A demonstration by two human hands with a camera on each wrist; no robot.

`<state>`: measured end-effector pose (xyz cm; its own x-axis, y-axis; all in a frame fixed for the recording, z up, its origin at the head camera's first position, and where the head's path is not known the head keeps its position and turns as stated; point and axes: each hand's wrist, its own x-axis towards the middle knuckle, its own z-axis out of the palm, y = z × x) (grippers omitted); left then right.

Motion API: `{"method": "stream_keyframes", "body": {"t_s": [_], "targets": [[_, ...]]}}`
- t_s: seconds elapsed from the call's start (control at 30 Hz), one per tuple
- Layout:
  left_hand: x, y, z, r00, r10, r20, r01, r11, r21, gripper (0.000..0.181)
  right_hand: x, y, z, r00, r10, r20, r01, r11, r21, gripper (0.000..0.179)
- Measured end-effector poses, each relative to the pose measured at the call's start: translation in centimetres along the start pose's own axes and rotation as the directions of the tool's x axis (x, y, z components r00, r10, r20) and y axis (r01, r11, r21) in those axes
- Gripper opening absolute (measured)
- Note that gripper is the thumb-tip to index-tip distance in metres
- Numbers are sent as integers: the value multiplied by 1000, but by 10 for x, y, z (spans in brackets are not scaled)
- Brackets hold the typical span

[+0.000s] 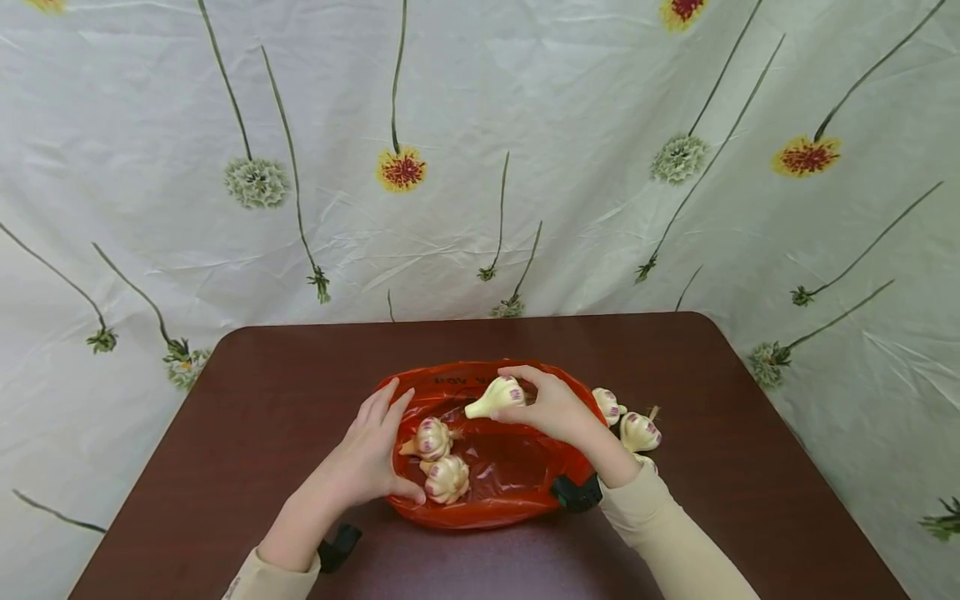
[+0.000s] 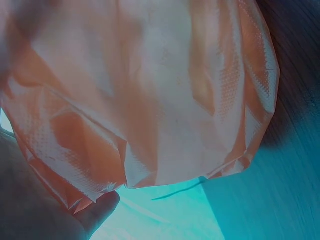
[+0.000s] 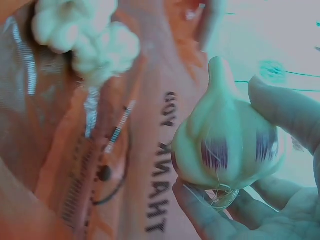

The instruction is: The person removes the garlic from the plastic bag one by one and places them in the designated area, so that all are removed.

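A red plastic bag (image 1: 480, 515) stands on the table with its mouth spread wide. My right hand (image 1: 558, 408) holds a garlic bulb (image 3: 227, 140) over the bag's mouth, its stem pointing left in the head view. Thumb and fingers grip the bulb's sides near the root end. Against the bag's left rim my left hand (image 1: 363, 458) rests with fingers spread, the thumb at the front edge; the left wrist view shows the bag's wall and the thumb at its rim. Inside the bag's left part lie two garlic bulbs (image 1: 447, 479).
Just right of the bag, more garlic bulbs (image 1: 640, 432) lie on the dark brown table (image 1: 300, 367), partly hidden by the right forearm. Behind the table hangs a white cloth (image 1: 465, 92) printed with flowers. Dark straps (image 1: 577, 492) show at the wrists.
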<state>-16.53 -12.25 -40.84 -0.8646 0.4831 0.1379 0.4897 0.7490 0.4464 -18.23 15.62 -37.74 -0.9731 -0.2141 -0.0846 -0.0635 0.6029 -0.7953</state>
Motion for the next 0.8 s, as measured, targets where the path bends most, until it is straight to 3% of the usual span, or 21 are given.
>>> {"method": "stream_keyframes", "body": {"t_s": [0.27,0.57,0.8], "targets": [[-1,-1,1,999,-27,22,27,1000,3,125,-19,3,-33,1000,4,-17,-2,990,140,65],[-2,-1,-2,1000,2,-21,-1,1000,11,128,-32,16,-74,994,32,-105,-12,982,186,64],[1,0,1,999,25,-20,-25,1000,5,127,-36,46,-102,957,164,-240,-120,975,189,68]]}}
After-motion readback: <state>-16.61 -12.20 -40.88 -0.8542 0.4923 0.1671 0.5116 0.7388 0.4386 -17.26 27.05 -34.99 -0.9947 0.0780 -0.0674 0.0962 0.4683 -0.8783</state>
